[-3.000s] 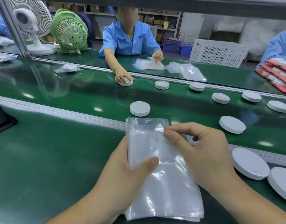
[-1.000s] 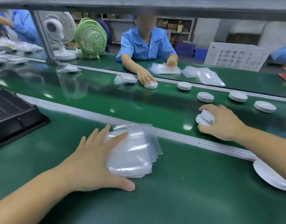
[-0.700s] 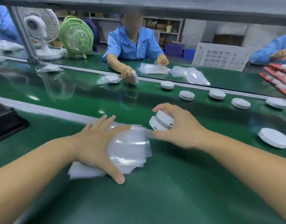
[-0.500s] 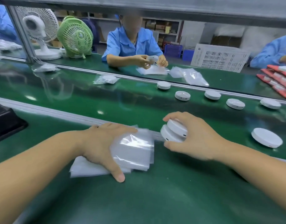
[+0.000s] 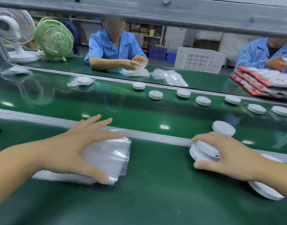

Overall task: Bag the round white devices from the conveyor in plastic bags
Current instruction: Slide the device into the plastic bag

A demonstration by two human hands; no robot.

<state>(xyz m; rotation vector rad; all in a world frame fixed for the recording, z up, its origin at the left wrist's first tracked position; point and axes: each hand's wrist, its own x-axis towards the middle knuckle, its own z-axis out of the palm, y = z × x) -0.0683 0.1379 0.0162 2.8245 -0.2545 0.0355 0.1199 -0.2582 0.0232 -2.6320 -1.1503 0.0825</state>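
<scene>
My left hand lies flat with spread fingers on a stack of clear plastic bags on the near green bench. My right hand grips two stacked round white devices on the bench just inside the metal rail. Another round white device lies on the conveyor belt just beyond that hand. Several more devices run in a row along the belt's far side, one of them at the left end. A white device lies partly under my right forearm.
A bagged device lies on the belt at far left. Across the belt a person in blue handles bags; more loose bags lie there. Red trays of devices sit far right. Two fans stand far left.
My right hand carried the two stacked devices off the belt and set them down on the bench to the right. My left hand stayed pressed on the bag stack.
</scene>
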